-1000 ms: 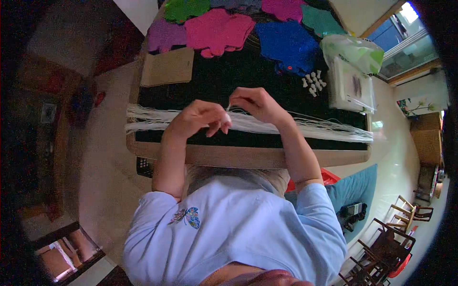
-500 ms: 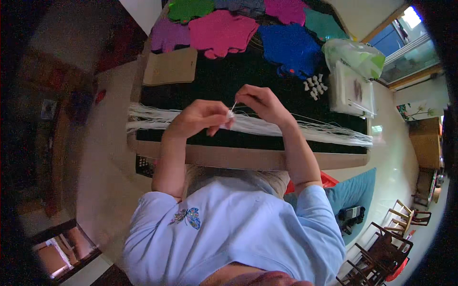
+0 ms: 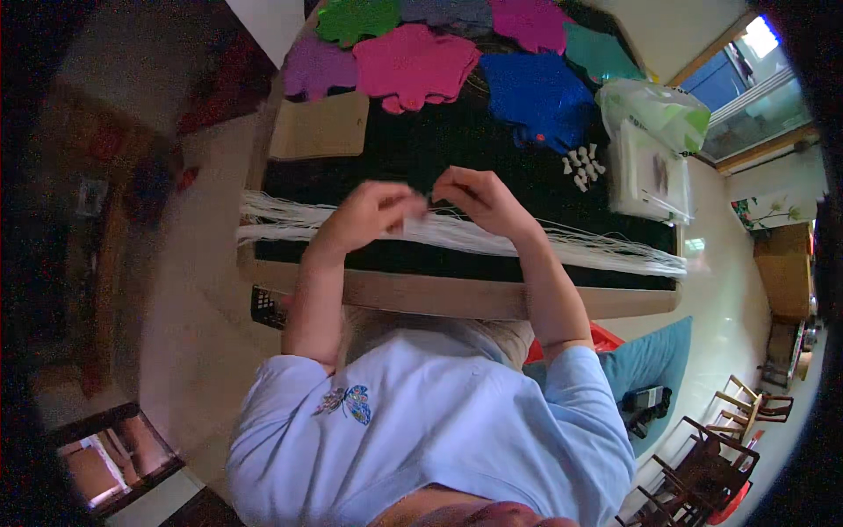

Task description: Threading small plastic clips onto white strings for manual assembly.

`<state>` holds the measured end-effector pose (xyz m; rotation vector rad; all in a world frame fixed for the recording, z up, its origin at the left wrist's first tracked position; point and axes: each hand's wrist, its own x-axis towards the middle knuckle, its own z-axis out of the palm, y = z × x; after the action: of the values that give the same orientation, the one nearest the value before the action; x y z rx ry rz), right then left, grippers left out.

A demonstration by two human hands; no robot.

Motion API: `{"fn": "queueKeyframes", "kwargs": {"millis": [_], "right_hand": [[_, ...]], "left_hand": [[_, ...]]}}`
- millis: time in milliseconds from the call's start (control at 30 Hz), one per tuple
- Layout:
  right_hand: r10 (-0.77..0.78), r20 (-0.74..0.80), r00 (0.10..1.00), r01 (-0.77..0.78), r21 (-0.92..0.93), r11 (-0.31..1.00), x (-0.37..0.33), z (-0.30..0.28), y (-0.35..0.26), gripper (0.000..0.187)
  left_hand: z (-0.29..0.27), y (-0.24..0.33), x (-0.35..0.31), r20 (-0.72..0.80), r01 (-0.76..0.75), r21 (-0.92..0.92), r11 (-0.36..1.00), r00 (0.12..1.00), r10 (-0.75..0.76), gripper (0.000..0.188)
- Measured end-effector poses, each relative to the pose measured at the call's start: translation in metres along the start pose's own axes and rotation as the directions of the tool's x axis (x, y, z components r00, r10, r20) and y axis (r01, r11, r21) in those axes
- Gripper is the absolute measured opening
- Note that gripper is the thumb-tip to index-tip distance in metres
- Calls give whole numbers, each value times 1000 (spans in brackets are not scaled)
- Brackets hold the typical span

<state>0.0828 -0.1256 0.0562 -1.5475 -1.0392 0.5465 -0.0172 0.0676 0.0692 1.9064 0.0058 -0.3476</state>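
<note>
Over the dark tabletop my two hands meet at mid-height, fingertips close together. My left hand (image 3: 364, 218) is curled, its fingers smeared by motion, and what is in them is blurred. Thumb and finger of my right hand (image 3: 481, 200) are pinched together on a fine white thread, which shows more clearly in the earlier frame. Beneath both hands a long bundle of white threads (image 3: 606, 250) runs across the table's near side, its ends spread loose at left. Several small white pieces, narrow in the middle (image 3: 584, 167), lie in a group to the right.
Stacks of coloured cut shapes line the far side, among them a pink stack (image 3: 417, 66) and a blue stack (image 3: 536, 97). A beige pad (image 3: 320, 127) lies at left. Clear plastic packages (image 3: 650, 171) sit at right. A teal cushion (image 3: 654, 360) is beside me, below the table edge.
My left hand's fingers have become blurred with motion, and the white bit at its fingertips is no longer distinct. My right hand keeps its pinch almost in place. The view has shifted slightly.
</note>
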Motion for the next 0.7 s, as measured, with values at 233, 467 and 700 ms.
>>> {"fn": "queueKeyframes", "kwargs": {"millis": [233,467,700], "right_hand": [[12,49,999,-11,-17,1000,1,5,1,9],[-77,5,997,77,-38,996,0,2,1,9],[-57,-18,998,56,-48,997,2,0,0,11]], "left_hand": [[20,-16,9,-446,-197,226,954,850,281,42],[18,-1,6,-242,-284,-478,831,952,186,27],[15,-1,-1,-9,-177,-769,614,964,266,30]]}}
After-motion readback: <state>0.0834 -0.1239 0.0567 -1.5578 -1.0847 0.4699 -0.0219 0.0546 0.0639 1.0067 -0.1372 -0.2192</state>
